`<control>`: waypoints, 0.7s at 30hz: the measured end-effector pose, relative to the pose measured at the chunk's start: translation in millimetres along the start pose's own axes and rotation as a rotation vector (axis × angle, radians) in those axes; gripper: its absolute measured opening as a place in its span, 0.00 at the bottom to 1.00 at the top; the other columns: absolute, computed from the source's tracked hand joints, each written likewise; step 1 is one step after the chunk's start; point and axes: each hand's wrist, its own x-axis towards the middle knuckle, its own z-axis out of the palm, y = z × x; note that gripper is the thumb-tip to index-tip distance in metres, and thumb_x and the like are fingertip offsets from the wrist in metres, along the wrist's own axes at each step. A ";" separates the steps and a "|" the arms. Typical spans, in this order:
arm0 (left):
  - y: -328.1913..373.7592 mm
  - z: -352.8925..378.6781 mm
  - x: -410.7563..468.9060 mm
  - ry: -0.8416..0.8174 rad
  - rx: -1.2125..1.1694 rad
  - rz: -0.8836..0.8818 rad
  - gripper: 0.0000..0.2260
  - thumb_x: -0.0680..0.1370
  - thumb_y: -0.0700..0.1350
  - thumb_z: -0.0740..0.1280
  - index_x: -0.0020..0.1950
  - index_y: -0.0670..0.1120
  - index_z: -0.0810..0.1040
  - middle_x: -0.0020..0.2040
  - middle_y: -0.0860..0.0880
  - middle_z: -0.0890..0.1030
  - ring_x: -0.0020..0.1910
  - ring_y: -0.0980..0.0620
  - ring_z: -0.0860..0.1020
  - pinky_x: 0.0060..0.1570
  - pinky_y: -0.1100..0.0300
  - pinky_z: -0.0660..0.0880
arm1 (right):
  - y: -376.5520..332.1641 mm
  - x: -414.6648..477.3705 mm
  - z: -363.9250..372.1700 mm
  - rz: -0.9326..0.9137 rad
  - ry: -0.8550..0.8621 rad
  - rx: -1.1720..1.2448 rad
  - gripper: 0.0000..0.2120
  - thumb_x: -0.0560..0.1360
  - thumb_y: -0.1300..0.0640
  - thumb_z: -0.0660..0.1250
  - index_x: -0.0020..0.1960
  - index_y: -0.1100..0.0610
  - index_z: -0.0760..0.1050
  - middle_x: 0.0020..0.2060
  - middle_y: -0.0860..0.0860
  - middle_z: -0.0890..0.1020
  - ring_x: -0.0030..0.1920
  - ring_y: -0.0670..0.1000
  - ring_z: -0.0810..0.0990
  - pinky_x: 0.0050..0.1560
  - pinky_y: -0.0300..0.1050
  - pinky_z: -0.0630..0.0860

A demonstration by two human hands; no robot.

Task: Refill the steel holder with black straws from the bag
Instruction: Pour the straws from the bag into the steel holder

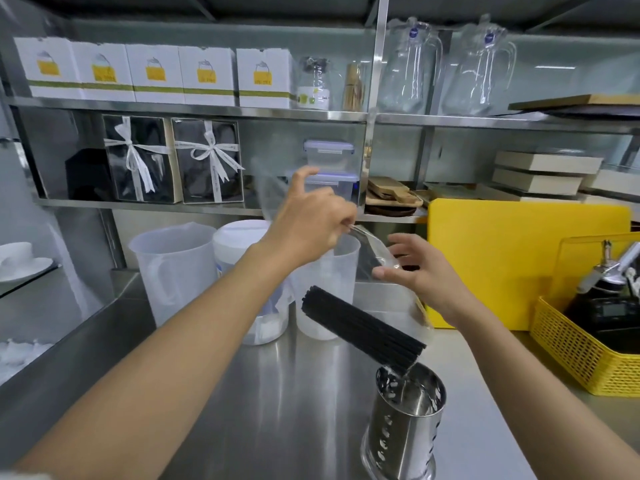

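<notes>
Above the steel table (277, 393), a clear bag (388, 268) hangs tilted, mouth down, with one bundle of black straws (360, 329) sliding toward the steel holder (405, 420). The bundle's lower end sits at the holder's rim; its upper end points up and left. The holder stands upright on the table, near the front edge, and looks empty apart from the bag's lip dipping in.

Left hand (311, 220): fingers closed in a pinch on the bag's upper end, lifting it high. Right hand (419, 271): fingers spread, mostly open, palm against the bag's side, steadying it, not gripping hard so far as I can tell.

Judgement on the step: the pour is under way. To do it well, keep the bag mouth inside the rim, raise the pinched end gradually so the straws drop as one bundle, and use the right hand to steer the lower ends down rather than across. Risk: the bundle lies at a slant, so straws could catch the rim, fan out onto the table, or tip the holder.

Count: one holder, one bag, one straw bundle (single straws too many and too tight to count), two hands. Behind: two translucent plastic jugs (176, 271) and one yellow basket (585, 344) at right.
</notes>
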 end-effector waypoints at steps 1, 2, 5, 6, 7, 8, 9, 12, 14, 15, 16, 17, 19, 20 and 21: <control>-0.6 0.6 1.1 -0.004 -0.001 -0.044 0.04 0.74 0.41 0.66 0.41 0.47 0.81 0.38 0.51 0.84 0.43 0.48 0.80 0.64 0.55 0.45 | 4.7 -0.9 -4.4 0.080 0.009 0.024 0.35 0.64 0.48 0.75 0.68 0.51 0.65 0.58 0.48 0.73 0.57 0.50 0.73 0.54 0.46 0.70; -1.4 1.4 2.2 0.008 0.007 -0.078 0.05 0.75 0.42 0.65 0.42 0.47 0.81 0.39 0.51 0.84 0.44 0.49 0.79 0.64 0.56 0.45 | 10.5 -2.6 -8.4 0.153 0.005 0.057 0.42 0.63 0.45 0.74 0.71 0.51 0.59 0.59 0.49 0.71 0.57 0.51 0.72 0.54 0.46 0.69; -2.7 5.0 8.3 0.062 0.013 -0.153 0.06 0.76 0.43 0.64 0.42 0.47 0.81 0.39 0.51 0.84 0.45 0.50 0.79 0.63 0.57 0.44 | 29.2 -11.1 -16.1 0.316 -0.065 0.117 0.53 0.57 0.38 0.76 0.73 0.48 0.52 0.59 0.50 0.72 0.58 0.53 0.73 0.55 0.49 0.69; -2.9 7.2 10.7 0.077 0.001 -0.176 0.07 0.76 0.42 0.63 0.42 0.47 0.81 0.39 0.51 0.84 0.45 0.50 0.79 0.64 0.57 0.44 | 34.7 -14.2 -17.6 0.339 -0.100 0.123 0.52 0.56 0.38 0.76 0.72 0.50 0.56 0.59 0.50 0.74 0.58 0.54 0.74 0.53 0.49 0.71; -2.6 9.1 12.8 0.089 -0.013 -0.192 0.07 0.76 0.42 0.63 0.42 0.47 0.81 0.39 0.51 0.83 0.45 0.50 0.79 0.64 0.57 0.45 | 39.1 -17.0 -18.1 0.346 -0.131 0.131 0.47 0.57 0.39 0.76 0.69 0.54 0.63 0.58 0.51 0.77 0.56 0.53 0.77 0.50 0.48 0.71; -2.1 10.4 15.0 0.096 -0.027 -0.204 0.07 0.76 0.42 0.63 0.43 0.47 0.81 0.40 0.51 0.83 0.46 0.50 0.78 0.64 0.57 0.45 | 42.5 -19.1 -18.0 0.337 -0.147 0.154 0.36 0.60 0.43 0.76 0.64 0.56 0.70 0.55 0.53 0.80 0.54 0.52 0.79 0.47 0.47 0.72; -1.6 11.5 16.5 0.097 -0.041 -0.214 0.07 0.76 0.43 0.62 0.43 0.47 0.81 0.40 0.52 0.83 0.46 0.51 0.78 0.64 0.57 0.44 | 44.9 -20.7 -16.9 0.317 -0.137 0.204 0.25 0.64 0.49 0.75 0.57 0.57 0.76 0.51 0.56 0.82 0.51 0.52 0.80 0.46 0.46 0.72; 1.9 12.4 19.3 0.102 -0.095 -0.221 0.07 0.76 0.43 0.62 0.43 0.48 0.80 0.41 0.52 0.83 0.47 0.51 0.78 0.64 0.59 0.44 | 52.4 -20.9 -14.9 0.274 0.001 0.508 0.06 0.68 0.62 0.70 0.45 0.61 0.81 0.44 0.58 0.84 0.49 0.55 0.82 0.47 0.47 0.75; 4.5 11.8 19.7 0.126 -0.144 -0.218 0.05 0.76 0.44 0.64 0.44 0.48 0.80 0.43 0.52 0.83 0.50 0.52 0.77 0.65 0.58 0.45 | 56.5 -19.0 -16.9 0.265 0.091 0.678 0.04 0.67 0.63 0.69 0.42 0.60 0.81 0.40 0.54 0.85 0.46 0.53 0.83 0.47 0.47 0.74; 4.4 11.4 19.4 0.148 -0.163 -0.214 0.05 0.75 0.46 0.65 0.47 0.48 0.79 0.46 0.53 0.83 0.53 0.52 0.77 0.65 0.57 0.45 | 57.7 -18.3 -18.5 0.255 0.117 0.715 0.05 0.66 0.63 0.69 0.41 0.60 0.81 0.39 0.53 0.86 0.44 0.51 0.84 0.47 0.47 0.74; 2.5 12.2 18.6 0.178 -0.175 -0.218 0.07 0.74 0.48 0.66 0.51 0.49 0.79 0.51 0.53 0.82 0.56 0.51 0.75 0.64 0.58 0.46 | 59.5 -17.6 -20.4 0.240 0.135 0.732 0.06 0.65 0.62 0.69 0.42 0.60 0.80 0.38 0.52 0.86 0.43 0.50 0.84 0.47 0.47 0.74; -0.4 12.8 17.4 0.207 -0.187 -0.233 0.13 0.73 0.51 0.68 0.56 0.50 0.77 0.56 0.52 0.80 0.60 0.51 0.73 0.63 0.58 0.47 | 60.3 -17.7 -22.6 0.222 0.145 0.747 0.08 0.63 0.62 0.70 0.42 0.61 0.80 0.37 0.52 0.86 0.42 0.50 0.84 0.47 0.46 0.74; -8.0 13.3 13.2 0.284 -0.220 -0.292 0.27 0.69 0.55 0.70 0.66 0.50 0.70 0.64 0.49 0.73 0.65 0.49 0.67 0.62 0.57 0.50 | 61.7 -19.7 -28.3 0.185 0.157 0.783 0.13 0.57 0.58 0.74 0.41 0.60 0.81 0.36 0.52 0.85 0.40 0.49 0.84 0.45 0.45 0.76; -12.8 13.8 10.7 0.317 -0.244 -0.347 0.33 0.68 0.57 0.71 0.70 0.50 0.65 0.68 0.47 0.69 0.67 0.49 0.64 0.63 0.55 0.51 | 63.5 -20.7 -31.6 0.171 0.161 0.794 0.15 0.54 0.55 0.76 0.39 0.58 0.81 0.36 0.52 0.85 0.39 0.49 0.84 0.43 0.43 0.77; -16.1 12.8 8.2 0.345 -0.269 -0.426 0.39 0.66 0.58 0.71 0.72 0.49 0.61 0.71 0.45 0.64 0.70 0.48 0.61 0.64 0.53 0.52 | 65.5 -21.8 -35.1 0.156 0.166 0.803 0.17 0.51 0.53 0.78 0.38 0.57 0.82 0.36 0.52 0.85 0.39 0.49 0.84 0.41 0.42 0.78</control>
